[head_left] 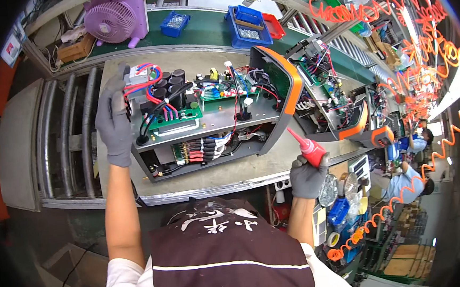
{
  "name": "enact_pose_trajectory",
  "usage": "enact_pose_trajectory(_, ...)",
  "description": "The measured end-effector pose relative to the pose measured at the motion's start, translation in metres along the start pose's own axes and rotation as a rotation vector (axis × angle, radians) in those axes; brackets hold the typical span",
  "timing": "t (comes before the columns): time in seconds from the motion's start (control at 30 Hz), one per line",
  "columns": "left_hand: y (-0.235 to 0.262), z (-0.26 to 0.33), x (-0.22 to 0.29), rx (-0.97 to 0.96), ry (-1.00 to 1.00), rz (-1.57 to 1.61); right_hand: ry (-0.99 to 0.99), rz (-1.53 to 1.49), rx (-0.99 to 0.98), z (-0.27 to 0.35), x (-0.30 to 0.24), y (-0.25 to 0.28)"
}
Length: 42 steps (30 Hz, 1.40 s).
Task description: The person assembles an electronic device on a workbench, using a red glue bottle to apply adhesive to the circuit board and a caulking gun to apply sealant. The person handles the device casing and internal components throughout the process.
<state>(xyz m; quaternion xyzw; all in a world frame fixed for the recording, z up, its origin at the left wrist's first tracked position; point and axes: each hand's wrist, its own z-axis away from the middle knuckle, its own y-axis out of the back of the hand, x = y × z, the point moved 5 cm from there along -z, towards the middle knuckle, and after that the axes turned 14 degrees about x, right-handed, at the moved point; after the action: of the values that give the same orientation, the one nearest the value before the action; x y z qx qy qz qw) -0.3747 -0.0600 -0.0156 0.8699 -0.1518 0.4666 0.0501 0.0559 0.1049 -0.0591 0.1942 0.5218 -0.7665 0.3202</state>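
"What occupies the worker's hands?"

"The gloved right hand curls around a red squeeze bottle, its nozzle near the orange-edged panel of an open chassis. The left hand, fingers nearly straight, is at the chassis's left end; its grip cannot be told."

"And the step?"

"Apparently readying the bottle; the next move calls for steady aim."

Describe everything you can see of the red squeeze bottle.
The red squeeze bottle, seemingly plastic, has a rounded body, a ridged pinkish collar and a long, tapering red nozzle. Gripped in the gloved right hand, which hides its lower part, it tilts, tip toward the orange-edged panel.
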Motion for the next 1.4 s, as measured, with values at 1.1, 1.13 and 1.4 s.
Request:
enact_pose_trajectory(1.1,-0.004,-0.01,-0.035,0.024,0.091,-0.074,1.422,1.308,-0.346,0.029,0.054,0.005)
enact_pose_trajectory(1.13,-0.004,-0.01,-0.036,0.027,0.089,-0.087,1.433,1.324,-0.351,0.03,0.053,0.005)
enact_pose_trajectory(1.4,-0.004,-0.013,-0.042,0.018,0.118,-0.111,0.978,0.907,0.022,0.021,0.034,0.035)
